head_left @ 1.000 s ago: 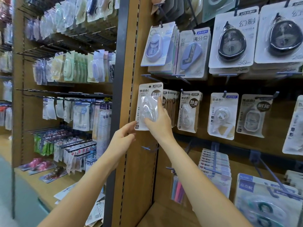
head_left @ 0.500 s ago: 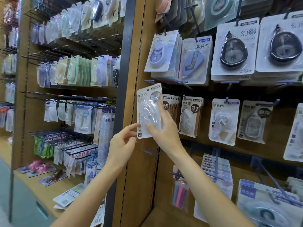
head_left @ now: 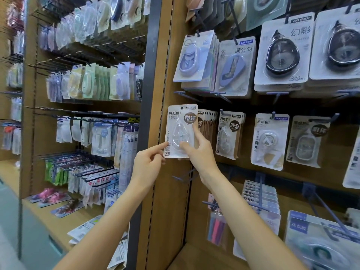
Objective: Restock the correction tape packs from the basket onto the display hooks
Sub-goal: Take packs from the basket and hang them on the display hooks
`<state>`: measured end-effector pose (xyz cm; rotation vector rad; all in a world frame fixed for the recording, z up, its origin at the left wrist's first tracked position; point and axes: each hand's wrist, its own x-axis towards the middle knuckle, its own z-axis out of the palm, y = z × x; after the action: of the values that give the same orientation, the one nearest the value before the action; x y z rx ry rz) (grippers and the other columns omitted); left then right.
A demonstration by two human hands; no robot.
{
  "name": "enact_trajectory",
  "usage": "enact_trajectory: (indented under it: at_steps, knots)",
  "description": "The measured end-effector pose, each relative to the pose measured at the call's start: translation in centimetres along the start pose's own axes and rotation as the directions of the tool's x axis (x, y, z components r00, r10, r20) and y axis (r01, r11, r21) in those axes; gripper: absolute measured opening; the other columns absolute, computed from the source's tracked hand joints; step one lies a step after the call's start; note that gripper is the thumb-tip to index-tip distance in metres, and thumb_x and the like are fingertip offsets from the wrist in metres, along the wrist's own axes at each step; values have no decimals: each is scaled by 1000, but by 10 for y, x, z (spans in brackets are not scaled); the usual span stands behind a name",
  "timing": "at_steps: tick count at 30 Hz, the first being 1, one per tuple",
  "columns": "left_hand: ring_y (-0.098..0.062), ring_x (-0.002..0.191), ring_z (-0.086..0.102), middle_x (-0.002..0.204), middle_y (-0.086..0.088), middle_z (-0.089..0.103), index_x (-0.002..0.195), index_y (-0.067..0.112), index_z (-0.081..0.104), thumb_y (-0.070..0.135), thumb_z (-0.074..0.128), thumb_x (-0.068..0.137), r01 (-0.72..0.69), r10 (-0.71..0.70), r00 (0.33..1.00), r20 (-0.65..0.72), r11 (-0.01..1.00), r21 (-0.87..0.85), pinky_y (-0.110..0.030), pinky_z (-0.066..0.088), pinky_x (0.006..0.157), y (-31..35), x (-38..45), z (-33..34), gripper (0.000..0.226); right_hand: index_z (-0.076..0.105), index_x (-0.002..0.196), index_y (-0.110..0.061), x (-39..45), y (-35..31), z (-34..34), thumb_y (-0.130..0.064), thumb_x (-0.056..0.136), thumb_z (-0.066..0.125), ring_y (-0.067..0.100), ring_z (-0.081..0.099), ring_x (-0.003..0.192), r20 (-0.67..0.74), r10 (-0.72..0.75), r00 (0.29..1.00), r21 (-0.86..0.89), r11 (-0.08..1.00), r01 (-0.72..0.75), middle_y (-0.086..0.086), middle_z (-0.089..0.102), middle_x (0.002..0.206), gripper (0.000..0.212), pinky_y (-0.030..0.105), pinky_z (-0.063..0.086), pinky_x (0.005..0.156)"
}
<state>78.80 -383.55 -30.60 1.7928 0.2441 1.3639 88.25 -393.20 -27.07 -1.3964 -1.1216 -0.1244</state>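
A white correction tape pack (head_left: 180, 121) with a clear blister is upright at the front of a row of matching packs (head_left: 208, 123) on a display hook. My right hand (head_left: 200, 154) grips it from the right, thumb on the blister and fingers behind. My left hand (head_left: 148, 166) touches its lower left corner with the index fingertip and thumb. The hook's tip is hidden behind the pack's top. The basket is out of view.
Other correction tape packs hang to the right (head_left: 269, 141) and above (head_left: 194, 57). An empty hook (head_left: 183, 177) juts out just below my hands. A dark upright post (head_left: 150, 75) separates this panel from the stationery racks (head_left: 93, 123) on the left.
Both hands stay on the pack at the front of its row. My left index finger has stretched out along the pack's lower left edge. My head has tilted, shifting the view slightly.
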Motion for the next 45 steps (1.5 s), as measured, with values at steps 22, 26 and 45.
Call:
enact_trajectory:
  at_steps: [22, 26, 45]
  knots:
    - [-7, 75, 58, 81, 9, 61, 122, 11, 60, -8, 44, 90, -255, 260, 966, -14, 956, 145, -15, 49, 72, 6, -6, 4, 41, 41, 140, -24, 2, -9, -12, -8, 89, 58, 17, 67, 92, -7, 147, 989, 207, 968, -142, -7, 64, 113, 56, 38, 57, 71]
    - [-7, 77, 61, 87, 14, 60, 128, 14, 56, -3, 42, 91, -204, 170, 971, 167, 954, 219, -8, 46, 66, 10, -9, 17, 43, 29, 146, -25, 6, -19, -30, -12, 89, 57, 16, 63, 86, -8, 70, 998, -236, 969, -70, -2, 60, 108, 65, 27, 53, 64]
    - [-14, 90, 61, 101, -5, 66, 102, 6, 65, -1, 43, 83, 211, -183, 976, -116, 920, 330, -15, 44, 79, -96, -150, -93, 30, 61, 104, -2, -166, 19, 48, -10, 87, 54, 31, 46, 105, 302, -421, 856, -557, 650, 516, 21, 50, 112, 20, 17, 32, 88]
